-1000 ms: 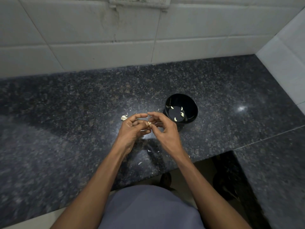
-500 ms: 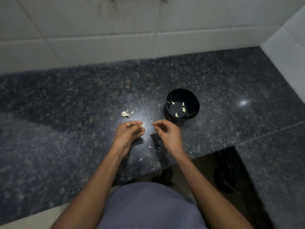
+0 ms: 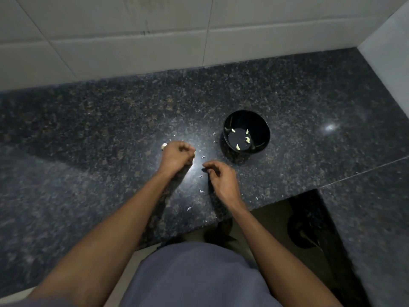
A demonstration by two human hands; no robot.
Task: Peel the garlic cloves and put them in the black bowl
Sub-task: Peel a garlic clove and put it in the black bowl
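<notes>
Garlic peeling, part done

Left hand is curled over a small, light, slippery clove; right hand is loosely curled, empty; pinching at clove ends is advised.

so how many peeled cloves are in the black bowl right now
4 peeled cloves in the black bowl: one upper left, one upper right, one right of centre, one at the near edge. None looks hidden.

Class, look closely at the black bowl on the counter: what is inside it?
The black bowl holds about five pale peeled garlic cloves, scattered on its flat bottom. The near inner wall is hidden by the rim from this angle, so anything lying there cannot be seen.
</notes>
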